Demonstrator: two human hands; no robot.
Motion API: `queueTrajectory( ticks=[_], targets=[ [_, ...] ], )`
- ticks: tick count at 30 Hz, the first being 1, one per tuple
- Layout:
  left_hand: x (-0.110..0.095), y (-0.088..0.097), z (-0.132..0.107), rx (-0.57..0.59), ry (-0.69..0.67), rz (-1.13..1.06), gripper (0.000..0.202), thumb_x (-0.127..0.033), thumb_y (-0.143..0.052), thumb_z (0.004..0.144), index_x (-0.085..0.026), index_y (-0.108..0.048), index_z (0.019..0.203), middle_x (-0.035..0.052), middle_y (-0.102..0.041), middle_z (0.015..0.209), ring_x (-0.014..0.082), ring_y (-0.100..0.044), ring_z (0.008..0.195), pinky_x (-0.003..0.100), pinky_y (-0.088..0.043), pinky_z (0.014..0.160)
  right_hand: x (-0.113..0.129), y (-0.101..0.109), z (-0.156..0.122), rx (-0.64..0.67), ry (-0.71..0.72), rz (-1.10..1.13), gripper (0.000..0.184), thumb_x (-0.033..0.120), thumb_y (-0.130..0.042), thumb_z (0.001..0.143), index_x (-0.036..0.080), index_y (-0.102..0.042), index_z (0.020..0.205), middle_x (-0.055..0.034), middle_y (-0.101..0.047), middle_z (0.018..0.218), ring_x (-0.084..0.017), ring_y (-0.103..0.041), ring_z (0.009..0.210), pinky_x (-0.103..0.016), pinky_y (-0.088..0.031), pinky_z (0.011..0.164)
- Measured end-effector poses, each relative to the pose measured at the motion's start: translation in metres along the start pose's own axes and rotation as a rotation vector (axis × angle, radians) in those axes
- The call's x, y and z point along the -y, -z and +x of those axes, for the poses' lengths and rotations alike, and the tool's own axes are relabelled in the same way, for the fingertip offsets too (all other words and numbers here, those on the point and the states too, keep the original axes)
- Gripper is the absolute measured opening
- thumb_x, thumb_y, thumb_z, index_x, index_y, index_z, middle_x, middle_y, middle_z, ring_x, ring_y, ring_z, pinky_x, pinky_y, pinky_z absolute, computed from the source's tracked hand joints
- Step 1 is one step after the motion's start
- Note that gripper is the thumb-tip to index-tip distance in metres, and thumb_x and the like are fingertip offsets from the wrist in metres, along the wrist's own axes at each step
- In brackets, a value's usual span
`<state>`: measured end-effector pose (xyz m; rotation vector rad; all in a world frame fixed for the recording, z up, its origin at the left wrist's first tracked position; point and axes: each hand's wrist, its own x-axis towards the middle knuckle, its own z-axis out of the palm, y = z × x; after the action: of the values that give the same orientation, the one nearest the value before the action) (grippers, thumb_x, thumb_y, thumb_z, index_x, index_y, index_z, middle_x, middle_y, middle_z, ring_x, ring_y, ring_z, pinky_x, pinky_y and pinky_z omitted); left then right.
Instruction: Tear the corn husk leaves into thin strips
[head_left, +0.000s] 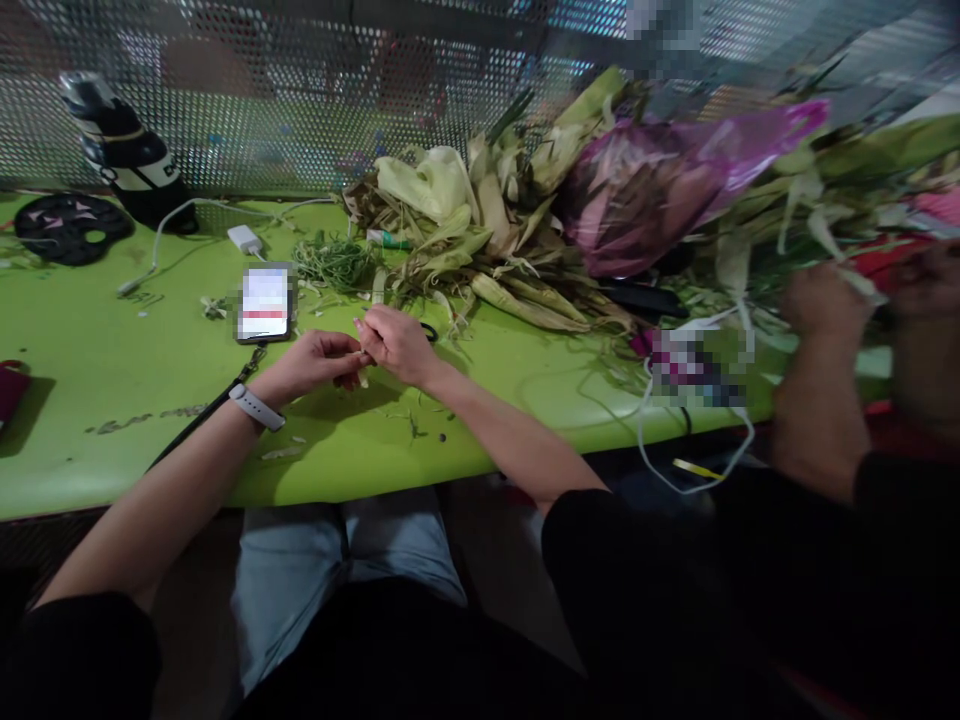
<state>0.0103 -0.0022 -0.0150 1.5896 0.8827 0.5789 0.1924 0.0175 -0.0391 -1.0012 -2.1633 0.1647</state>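
Note:
Over the lime-green table (165, 370), my two hands meet fingertip to fingertip. My left hand (322, 362), with a pale band on its wrist, is closed in a pinch. Curled fingers close my right hand (396, 345) against it. Between them is a thin pale strip (364, 379) that looks like corn husk, mostly hidden by the fingers. Just beyond the hands lie a heap of corn husks (517, 295) and a bunch of thin green strands (334, 258). Part of a black loop (429, 332) shows beside my right hand.
A lit phone (264, 305) with a strap lies left of the hands. Behind it are a white charger (244, 240), a dark bottle (135, 160) and a black mask-like item (73, 228). A purple bag (637, 200) sits among husks. At right, another person's hand (825, 300) works close by.

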Motion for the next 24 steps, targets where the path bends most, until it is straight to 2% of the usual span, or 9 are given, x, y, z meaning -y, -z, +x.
queueTrajectory(
  ticks=[3, 6, 7, 8, 11, 13, 17, 21, 24],
  targets=[
    [0.003, -0.001, 0.001, -0.073, -0.002, -0.058, 0.028, -0.039, -0.074, 0.082, -0.012, -0.067, 0.081, 0.0042, -0.069, 0.066, 0.0090, -0.061, 0.054, 0.021, -0.049, 0.056, -0.002, 0.012, 0.001, -0.023, -0.092, 0.089, 0.036, 0.043, -0.034, 0.102, 0.022, -0.038, 0.073, 0.0003, -0.046, 0.072, -0.012, -0.041, 0.064, -0.027, -0.033, 0.063],
    [0.007, 0.002, 0.003, -0.202, -0.041, -0.218, 0.027, -0.040, -0.072, 0.084, -0.013, -0.066, 0.083, 0.0018, -0.066, 0.065, 0.0071, -0.058, 0.053, 0.018, -0.046, 0.054, -0.004, 0.026, -0.002, -0.272, -0.151, 0.096, 0.040, 0.048, -0.037, 0.100, 0.022, -0.038, 0.070, -0.0003, -0.045, 0.072, -0.013, -0.042, 0.067, -0.029, -0.033, 0.065],
    [0.008, 0.003, 0.004, -0.237, -0.043, -0.283, 0.028, -0.041, -0.070, 0.085, -0.014, -0.067, 0.085, 0.0016, -0.066, 0.066, 0.0071, -0.057, 0.053, 0.019, -0.046, 0.054, -0.003, 0.029, -0.003, -0.270, -0.165, 0.113, 0.042, 0.048, -0.037, 0.099, 0.021, -0.037, 0.067, 0.0001, -0.044, 0.069, -0.013, -0.042, 0.065, -0.029, -0.033, 0.065],
    [0.009, 0.004, 0.005, -0.262, -0.042, -0.341, 0.029, -0.043, -0.068, 0.087, -0.014, -0.067, 0.087, 0.0018, -0.066, 0.067, 0.0077, -0.058, 0.054, 0.019, -0.047, 0.054, -0.002, 0.030, -0.005, -0.195, -0.186, 0.155, 0.044, 0.047, -0.036, 0.100, 0.021, -0.037, 0.064, 0.0005, -0.044, 0.065, -0.013, -0.041, 0.063, -0.029, -0.033, 0.064],
    [0.009, 0.006, 0.005, -0.279, -0.024, -0.432, 0.033, -0.047, -0.065, 0.088, -0.015, -0.066, 0.088, 0.0028, -0.065, 0.071, 0.0098, -0.060, 0.059, 0.021, -0.048, 0.055, 0.004, 0.024, -0.008, 0.172, -0.285, 0.347, 0.046, 0.048, -0.040, 0.098, 0.020, -0.045, 0.063, 0.0016, -0.047, 0.059, -0.011, -0.042, 0.056, -0.028, -0.034, 0.058],
    [0.010, 0.005, 0.006, -0.267, -0.038, -0.408, 0.030, -0.044, -0.071, 0.084, -0.014, -0.065, 0.084, 0.0011, -0.063, 0.070, 0.0080, -0.058, 0.058, 0.019, -0.046, 0.053, 0.009, 0.016, -0.009, 0.300, -0.353, 0.479, 0.038, 0.046, -0.048, 0.096, 0.018, -0.053, 0.071, 0.0018, -0.052, 0.061, -0.010, -0.046, 0.055, -0.026, -0.036, 0.057],
    [0.014, 0.005, 0.008, -0.271, -0.108, -0.287, 0.027, -0.035, -0.081, 0.076, -0.014, -0.064, 0.079, -0.0019, -0.059, 0.064, 0.0045, -0.050, 0.050, 0.018, -0.039, 0.048, 0.010, 0.006, -0.008, 0.339, -0.389, 0.635, 0.021, 0.033, -0.050, 0.096, 0.017, -0.056, 0.085, 0.0033, -0.052, 0.063, -0.009, -0.048, 0.054, -0.024, -0.038, 0.055],
    [0.015, 0.007, 0.009, -0.284, -0.113, -0.210, 0.028, -0.037, -0.080, 0.077, -0.014, -0.064, 0.080, -0.0008, -0.062, 0.063, 0.0053, -0.052, 0.049, 0.020, -0.041, 0.048, 0.007, 0.007, -0.008, 0.415, -0.395, 0.686, 0.025, 0.035, -0.049, 0.098, 0.018, -0.052, 0.080, 0.0051, -0.046, 0.059, -0.008, -0.040, 0.050, -0.023, -0.031, 0.048],
    [0.011, 0.008, 0.008, -0.304, -0.096, -0.193, 0.029, -0.037, -0.080, 0.076, -0.013, -0.065, 0.082, -0.0010, -0.061, 0.062, 0.0053, -0.052, 0.048, 0.020, -0.043, 0.048, 0.007, 0.010, -0.008, 0.419, -0.360, 0.721, 0.031, 0.040, -0.050, 0.097, 0.019, -0.049, 0.075, 0.0059, -0.042, 0.058, -0.008, -0.037, 0.050, -0.023, -0.029, 0.048]
  ],
)
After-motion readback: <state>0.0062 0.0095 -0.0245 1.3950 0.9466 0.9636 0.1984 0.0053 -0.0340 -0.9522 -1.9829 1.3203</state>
